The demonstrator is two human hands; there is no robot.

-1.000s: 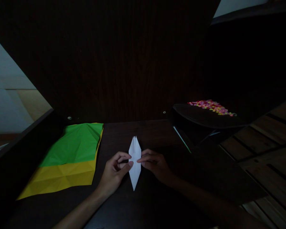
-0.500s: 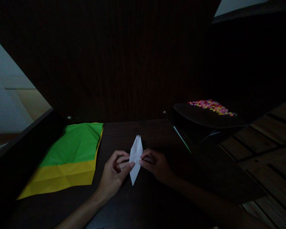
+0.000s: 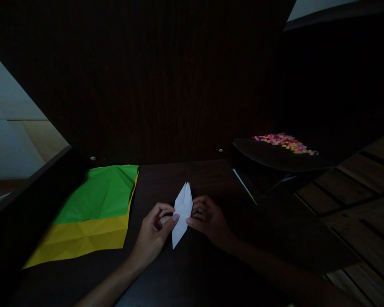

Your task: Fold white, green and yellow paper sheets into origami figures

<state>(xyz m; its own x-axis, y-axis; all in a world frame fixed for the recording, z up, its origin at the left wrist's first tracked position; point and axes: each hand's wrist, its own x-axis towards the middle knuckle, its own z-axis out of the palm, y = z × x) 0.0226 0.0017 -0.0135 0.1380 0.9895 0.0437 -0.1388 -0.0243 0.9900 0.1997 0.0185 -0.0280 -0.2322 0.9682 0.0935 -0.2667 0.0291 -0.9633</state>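
A piece of folded white paper (image 3: pixel 182 213), long and pointed at both ends, is between my two hands above the dark tabletop. Its far end splits into several narrow tips, while the near end comes to one point. My left hand (image 3: pixel 156 226) pinches the left edge, thumb on top and fingers behind. At the right edge, my right hand (image 3: pixel 209 219) has its thumb against the paper and its fingers curled behind it.
Left of my hands lie a green sheet (image 3: pixel 99 192) and a yellow sheet (image 3: pixel 83 238) under it, both creased. A thin pale green strip (image 3: pixel 245 186) rests at the right. Small colourful pieces (image 3: pixel 284 142) cover part of a dark curved surface (image 3: pixel 259 153). A dark panel (image 3: pixel 166 85) rises behind.
The white paper has turned slightly, its near point swinging left and its far tips a little right. Its upper face looks flatter and wider. My right fingers have shifted slightly along its edge.
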